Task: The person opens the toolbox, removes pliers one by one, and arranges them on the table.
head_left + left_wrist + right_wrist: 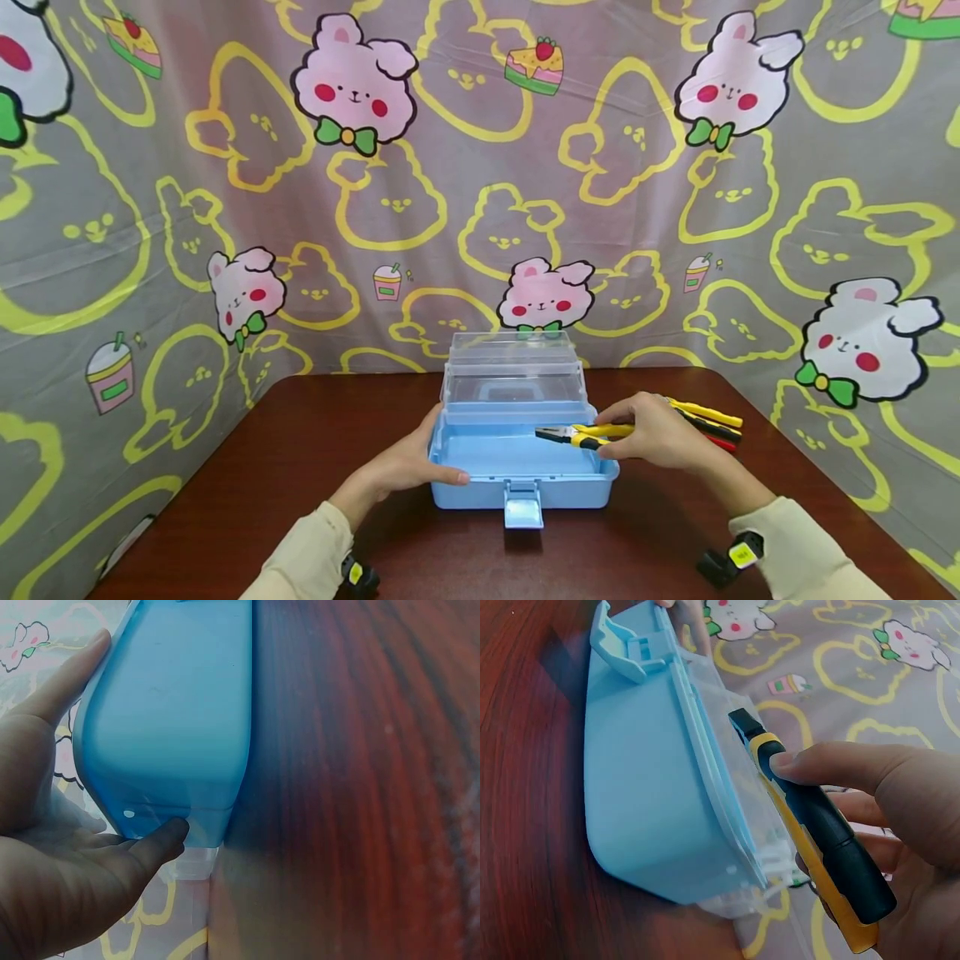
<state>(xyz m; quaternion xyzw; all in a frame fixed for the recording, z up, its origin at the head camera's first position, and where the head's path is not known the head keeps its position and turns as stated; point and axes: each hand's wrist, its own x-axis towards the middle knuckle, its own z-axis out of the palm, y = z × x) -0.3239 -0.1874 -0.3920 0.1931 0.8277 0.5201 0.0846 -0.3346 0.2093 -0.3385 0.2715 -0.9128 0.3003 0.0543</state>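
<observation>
A light blue toolbox (472, 496) stands on the table with its clear lid (513, 387) raised at the back. Its front latch (523, 510) hangs flipped down. My left hand (408, 462) rests against the box's left end, thumb lying along the rim and a finger (161, 844) touching the far corner. Over the right part of the open box, my right hand (652, 429) holds a pair of pliers (810, 817) by the yellow and black handles. The pliers' metal nose points left, above the blue floor of the box.
Several more tools (716, 425) with yellow, black and red handles lie right of the box, partly hidden behind my right hand. A dark red-brown wooden table (292, 467) carries everything. Behind it hangs a grey cloth (442, 275) printed with rabbits.
</observation>
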